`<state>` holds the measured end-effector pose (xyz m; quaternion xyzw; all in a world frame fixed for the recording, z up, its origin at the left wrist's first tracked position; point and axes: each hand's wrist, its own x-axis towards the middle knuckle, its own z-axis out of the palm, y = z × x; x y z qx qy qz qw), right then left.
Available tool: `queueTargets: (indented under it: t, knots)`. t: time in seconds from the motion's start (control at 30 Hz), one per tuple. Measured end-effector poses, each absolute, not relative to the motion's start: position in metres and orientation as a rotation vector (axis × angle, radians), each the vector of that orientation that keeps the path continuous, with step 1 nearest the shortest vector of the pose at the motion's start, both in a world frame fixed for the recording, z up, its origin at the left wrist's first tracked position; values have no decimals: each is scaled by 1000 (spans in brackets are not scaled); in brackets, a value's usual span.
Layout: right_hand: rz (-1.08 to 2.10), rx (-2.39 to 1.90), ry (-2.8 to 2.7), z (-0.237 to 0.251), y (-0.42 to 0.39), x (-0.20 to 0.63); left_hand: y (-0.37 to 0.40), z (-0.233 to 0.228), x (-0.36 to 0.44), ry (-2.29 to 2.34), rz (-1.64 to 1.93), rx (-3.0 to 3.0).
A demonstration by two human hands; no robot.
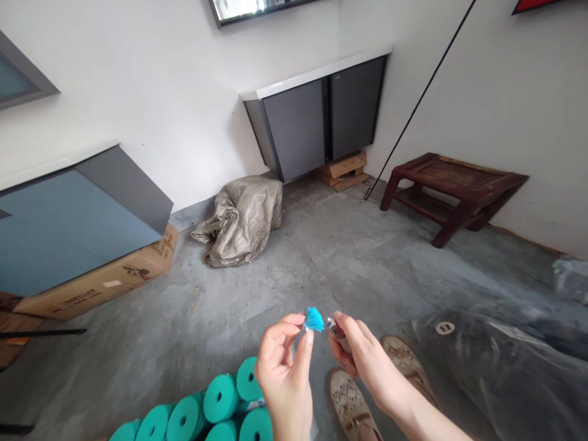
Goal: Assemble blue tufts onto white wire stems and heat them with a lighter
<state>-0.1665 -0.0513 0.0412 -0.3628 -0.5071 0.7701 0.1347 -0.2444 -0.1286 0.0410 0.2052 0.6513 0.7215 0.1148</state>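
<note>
My left hand (282, 367) pinches a small frayed blue tuft (314, 319) between thumb and fingers, its fibres fanned out toward the right. My right hand (361, 355) grips a small lighter (335, 329) just to the right of the tuft, its metal tip almost touching the fibres. Whether a flame burns there I cannot tell. Both hands hover over the grey concrete floor (321, 263). Below the left hand lie several teal rolls (220, 398), end-on. My two beige shoes (351, 404) show beneath the right wrist.
A crumpled grey sack (241, 220) lies against the wall. A grey cabinet (316, 122) rests on wooden blocks (343, 169). A dark wooden bench (454, 190) stands at right, a black rod (420, 101) leaning beside it. Cardboard box (105, 282) at left; clear plastic bags (505, 367) at lower right.
</note>
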Motion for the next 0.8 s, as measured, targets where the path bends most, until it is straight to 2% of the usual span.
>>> queueTargets:
  t: [0.8]
  knots:
    - [2163,-1097,-1596,53,-51,-164,-130,42,-245,1939,2095,718]
